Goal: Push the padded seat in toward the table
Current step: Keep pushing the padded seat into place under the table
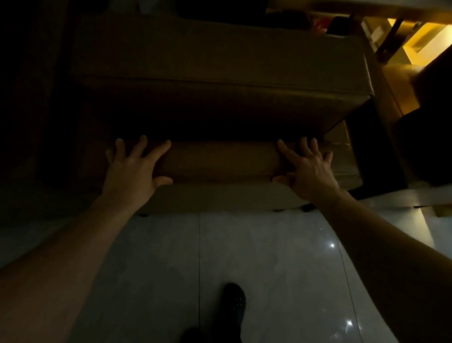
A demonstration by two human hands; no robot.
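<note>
Both hands pressed flat on the padded seat, dim room.

The left hand (132, 164) and right hand (306, 169) lie with fingers spread, each grip released rather than clenched, palms on the top near edge of the padded seat (220, 163). The seat stands on the pale tiled floor (267, 264), its far side tucked under the large brown bench (219, 67). A dark shoe (234, 304) stands behind.

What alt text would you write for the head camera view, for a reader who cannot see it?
Seen from above in dim light, the left hand and right hand lie flat, fingers spread, on the near edge of a padded seat that sits partly under a table. Below are a glossy tiled floor and one dark shoe.
</note>
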